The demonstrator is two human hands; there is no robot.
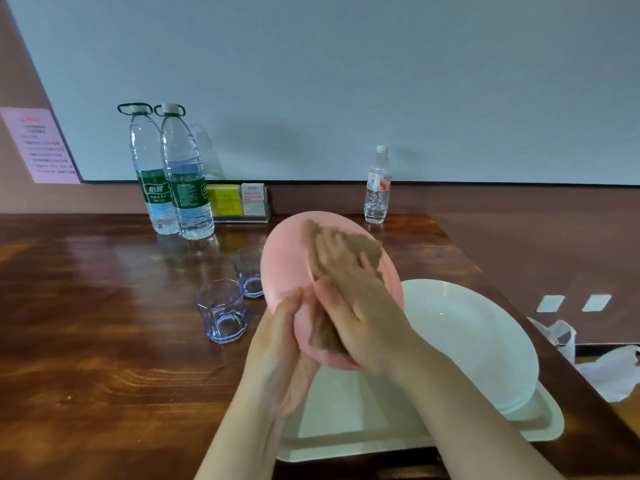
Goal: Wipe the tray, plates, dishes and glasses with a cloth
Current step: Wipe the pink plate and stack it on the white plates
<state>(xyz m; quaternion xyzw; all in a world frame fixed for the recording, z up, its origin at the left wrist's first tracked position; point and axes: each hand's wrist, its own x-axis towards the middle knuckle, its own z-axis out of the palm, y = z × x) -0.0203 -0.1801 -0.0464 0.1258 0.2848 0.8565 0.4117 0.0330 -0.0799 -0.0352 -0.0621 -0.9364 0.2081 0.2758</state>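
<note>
The right hand [349, 299] presses a brown cloth [349, 249] flat against the pink plate [287, 265], fingers spread over it, while the left hand [284, 344] grips the plate's lower rim and holds it tilted above the tabletop [104, 323]. Below sits a white tray [349, 445] carrying a white plate [467, 334]. Two clear glasses [223, 315] stand just left of the pink plate.
</note>
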